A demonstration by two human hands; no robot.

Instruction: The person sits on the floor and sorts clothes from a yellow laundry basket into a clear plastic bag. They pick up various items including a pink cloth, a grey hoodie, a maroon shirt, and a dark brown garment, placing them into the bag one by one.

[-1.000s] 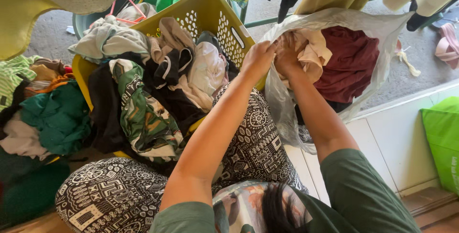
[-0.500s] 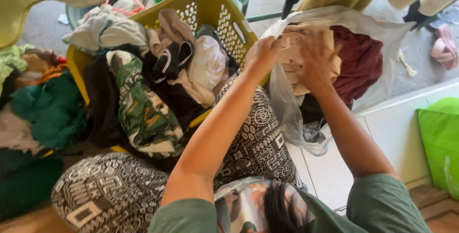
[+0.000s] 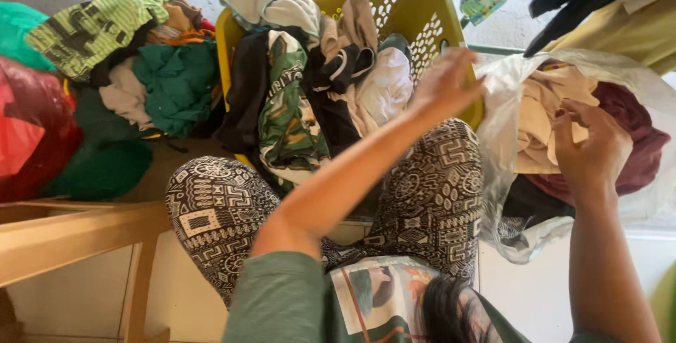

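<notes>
Down by the person's knees, the left hand point(image 3: 445, 84) hangs in the air with fingers loosely spread and nothing in them, above the near corner of the yellow basket point(image 3: 407, 6) and just beside the mouth of the clear bag point(image 3: 501, 89). The right hand point(image 3: 590, 147) sits inside that mouth, fingers curled against the beige cloth point(image 3: 535, 114); it seems to pinch a fold of it, though the grip is partly hidden by the hand's own back. This cloth lies at the top of the bag, with a maroon garment point(image 3: 644, 146) packed beside it on the right and darker fabric under it. The basket stands past the patterned trousers point(image 3: 429, 195) and is heaped with clothes: a green printed shirt point(image 3: 285, 103) hangs over its near rim, a white piece point(image 3: 384, 86) lies close to the left hand, and a grey one point(image 3: 271, 1) is on top at the back. A loose pile point(image 3: 169, 82) of green, striped and tan clothing lies on the floor left of the basket, touching it. A wooden frame point(image 3: 77, 234) juts in at lower left.
</notes>
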